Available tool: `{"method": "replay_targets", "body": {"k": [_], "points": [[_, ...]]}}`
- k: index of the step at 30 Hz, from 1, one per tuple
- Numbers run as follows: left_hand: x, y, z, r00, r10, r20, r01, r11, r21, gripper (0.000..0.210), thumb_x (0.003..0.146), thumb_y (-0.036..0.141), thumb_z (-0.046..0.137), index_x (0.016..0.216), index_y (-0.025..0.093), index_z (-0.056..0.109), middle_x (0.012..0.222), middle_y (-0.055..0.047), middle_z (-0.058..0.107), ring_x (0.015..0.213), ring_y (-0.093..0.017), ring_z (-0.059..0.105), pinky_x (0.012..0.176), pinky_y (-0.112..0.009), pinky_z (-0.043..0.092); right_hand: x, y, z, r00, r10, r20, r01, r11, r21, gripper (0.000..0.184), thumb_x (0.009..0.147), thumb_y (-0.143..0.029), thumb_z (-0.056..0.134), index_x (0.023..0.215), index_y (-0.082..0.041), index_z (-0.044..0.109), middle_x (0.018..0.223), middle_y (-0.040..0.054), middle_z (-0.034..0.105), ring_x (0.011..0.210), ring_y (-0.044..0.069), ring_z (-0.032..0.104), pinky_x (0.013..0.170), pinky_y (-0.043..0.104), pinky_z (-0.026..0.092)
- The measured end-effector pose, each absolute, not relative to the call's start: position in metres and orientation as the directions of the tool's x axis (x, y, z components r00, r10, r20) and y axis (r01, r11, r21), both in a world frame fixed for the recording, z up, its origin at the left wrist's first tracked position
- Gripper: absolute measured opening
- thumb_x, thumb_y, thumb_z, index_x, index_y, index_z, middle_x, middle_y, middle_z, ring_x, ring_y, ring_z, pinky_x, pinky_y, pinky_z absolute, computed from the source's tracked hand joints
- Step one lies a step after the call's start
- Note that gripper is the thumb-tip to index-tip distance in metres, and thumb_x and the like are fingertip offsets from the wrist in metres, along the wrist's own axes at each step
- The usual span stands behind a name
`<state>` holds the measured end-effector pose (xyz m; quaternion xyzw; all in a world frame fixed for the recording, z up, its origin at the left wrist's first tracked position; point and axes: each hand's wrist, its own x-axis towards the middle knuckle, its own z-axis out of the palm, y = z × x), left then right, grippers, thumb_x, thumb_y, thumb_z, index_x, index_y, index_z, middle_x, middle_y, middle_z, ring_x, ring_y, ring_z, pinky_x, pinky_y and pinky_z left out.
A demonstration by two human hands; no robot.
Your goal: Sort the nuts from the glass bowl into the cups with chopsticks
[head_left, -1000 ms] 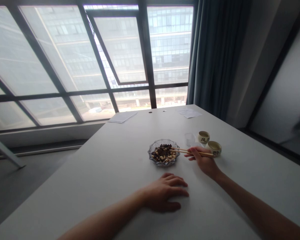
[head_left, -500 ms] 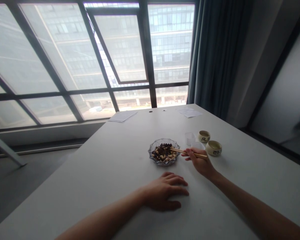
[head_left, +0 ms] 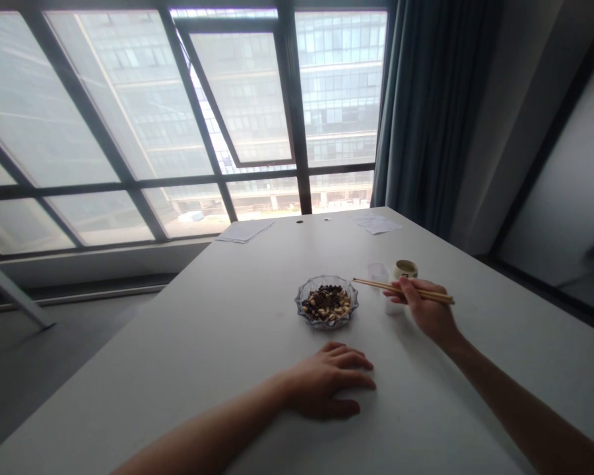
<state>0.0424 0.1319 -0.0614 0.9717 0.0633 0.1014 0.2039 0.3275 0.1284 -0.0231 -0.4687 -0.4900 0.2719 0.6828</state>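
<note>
My right hand (head_left: 428, 310) grips a pair of wooden chopsticks (head_left: 376, 284), their tips pointing left above the table, just off the bowl's right rim. A tiny dark speck shows at the tips, too small to name. The clear scalloped glass bowl (head_left: 327, 324) holds a mix of dark pieces and pale nut-like ones (head_left: 329, 301). My left hand (head_left: 329, 381) lies flat on the table in front of the bowl, fingers spread, holding nothing. Behind my right hand stands a cream cup (head_left: 406, 267); a second cup is hidden by that hand.
Clear plastic containers (head_left: 377, 270) sit between the bowl and the cup, partly covered by the chopsticks and hand. Sheets of paper lie at the far left (head_left: 245, 230) and far right (head_left: 379, 224) of the white table (head_left: 202, 343). Windows and a dark curtain (head_left: 420, 132) stand beyond.
My right hand has lifted the chopsticks out of the bowl and moved to the right, covering the nearer cup. My left hand has stayed in place.
</note>
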Motion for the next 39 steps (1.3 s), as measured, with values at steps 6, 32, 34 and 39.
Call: {"method": "replay_targets", "body": {"k": [6,32,34,39], "points": [[0.043,0.131,-0.063,0.968,0.175,0.178,0.086,-0.905,0.416,0.047,0.099,0.048,0.066,0.143,0.032,0.061,0.152,-0.007,0.058,0.142,-0.03,0.052,0.125,-0.046,0.028,0.399,0.107,0.008,0.65,0.665,0.369,0.125,0.385,-0.914,0.042,0.077,-0.055,0.089,0.08,-0.014,0.079,0.079,0.0113,0.081,0.063,0.024,0.081,0.062,0.027,0.07],[0.044,0.131,-0.061,0.969,0.178,0.171,0.094,-0.907,0.41,0.048,0.098,0.048,0.068,0.143,0.032,0.062,0.153,-0.007,0.058,0.143,-0.031,0.051,0.124,-0.046,0.03,0.447,0.101,0.012,0.691,0.605,0.396,0.192,0.375,-0.907,0.022,0.095,-0.037,0.074,0.077,-0.024,0.079,0.069,0.0064,0.078,0.057,0.023,0.078,0.057,0.029,0.069],[0.044,0.131,-0.061,0.97,0.178,0.168,0.095,-0.906,0.413,0.048,0.099,0.048,0.068,0.143,0.032,0.062,0.153,-0.007,0.058,0.143,-0.031,0.052,0.124,-0.047,0.03,0.432,0.102,0.012,0.637,0.613,0.468,0.219,0.438,-0.872,0.024,0.094,-0.043,0.075,0.082,-0.023,0.08,0.074,0.0074,0.079,0.061,0.025,0.079,0.06,0.033,0.071],[0.044,0.131,-0.062,0.971,0.17,0.171,0.088,-0.909,0.407,0.047,0.099,0.048,0.068,0.143,0.032,0.061,0.153,-0.007,0.058,0.142,-0.031,0.052,0.125,-0.046,0.029,0.372,0.108,-0.002,0.424,0.745,0.515,0.221,0.467,-0.857,0.038,0.089,-0.056,0.079,0.087,-0.018,0.082,0.079,0.0106,0.082,0.065,0.027,0.081,0.061,0.035,0.071]]}}
